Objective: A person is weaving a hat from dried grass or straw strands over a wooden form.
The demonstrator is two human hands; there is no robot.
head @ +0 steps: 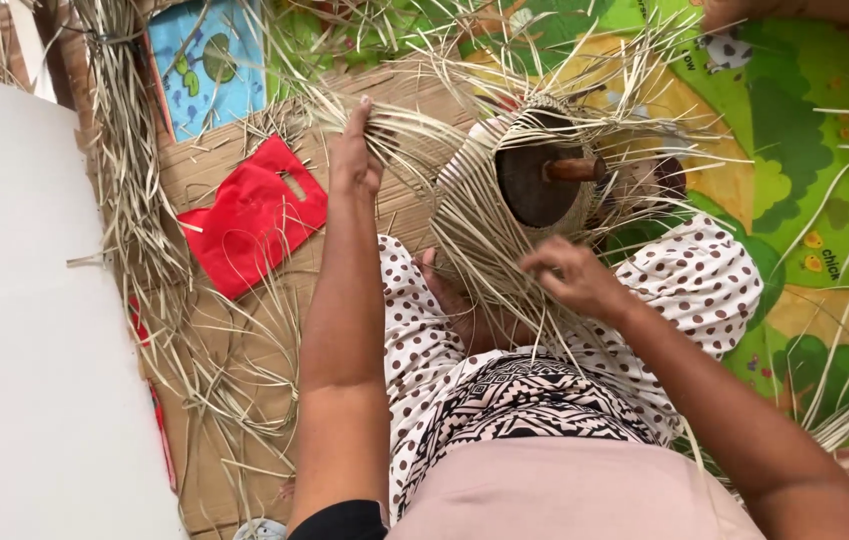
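Straw strips [414,130] are pinched in the left hand [354,155], drawn up from the half-woven basket [514,190] on the lap. Right hand [569,275] is closed on strands at the rim. Strands look light, springy, brittle; best held near the weave.

I sit on a floor covered by a flattened brown cardboard sheet [234,330] and a bright green cartoon play mat [794,130]. On the cardboard lie a flat red plastic bag [249,220] and scattered dry pale straw strips [134,180], bundled thickly along its left edge.
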